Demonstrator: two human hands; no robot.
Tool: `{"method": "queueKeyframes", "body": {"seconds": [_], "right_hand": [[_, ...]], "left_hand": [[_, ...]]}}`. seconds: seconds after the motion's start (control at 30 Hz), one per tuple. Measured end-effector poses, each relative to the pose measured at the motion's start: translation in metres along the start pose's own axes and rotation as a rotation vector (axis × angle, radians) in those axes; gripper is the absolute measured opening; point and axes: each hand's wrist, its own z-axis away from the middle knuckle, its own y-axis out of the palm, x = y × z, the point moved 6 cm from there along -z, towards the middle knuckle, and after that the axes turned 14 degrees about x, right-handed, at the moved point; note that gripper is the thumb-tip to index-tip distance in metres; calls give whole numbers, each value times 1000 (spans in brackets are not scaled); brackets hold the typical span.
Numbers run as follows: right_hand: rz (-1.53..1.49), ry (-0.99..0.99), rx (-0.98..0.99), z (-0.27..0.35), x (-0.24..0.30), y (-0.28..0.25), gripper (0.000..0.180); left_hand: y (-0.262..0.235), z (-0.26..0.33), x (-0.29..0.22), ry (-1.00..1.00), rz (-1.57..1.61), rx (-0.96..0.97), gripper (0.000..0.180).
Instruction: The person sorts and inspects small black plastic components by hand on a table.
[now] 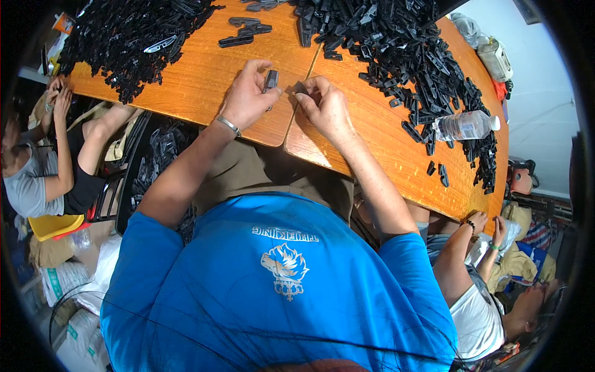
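A black part (271,80) is gripped in the left hand (251,99), pinched between the thumb and curled fingers above the near edge of the wooden table (201,65). A small dark piece (300,88) is pinched between thumb and index finger of the right hand (327,110), at the seam in the tabletop. Whether that piece is flat or shaped cannot be told for certain, since it is small and partly covered by the fingers. Neither hand is spread open; the two are held near each other, with a gap between them.

For careful handling, the longer part is best steadied in the left grip with one end left exposed, and the small piece is best pinched lightly at its rim so that its facing can be checked. Both are best handled low over the wood, so that a dropped piece can be found easily. Stray mixing is best avoided with the left heap (124,40) and the right heap (384,46), where similar black pieces are piled. The plastic bottle (465,126), laid on its side by the right heap, should not be knocked.
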Motion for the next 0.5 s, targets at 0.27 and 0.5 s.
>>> {"method": "queueKeyframes", "body": {"seconds": [0.27, 0.5], "right_hand": [[-14, -7, 18, -1, 1, 4, 26], [26, -33, 13, 0, -1, 6, 26]], "left_hand": [[0, 7, -16, -86, 216, 69, 40], [-2, 11, -17, 49, 19, 61, 29]]}}
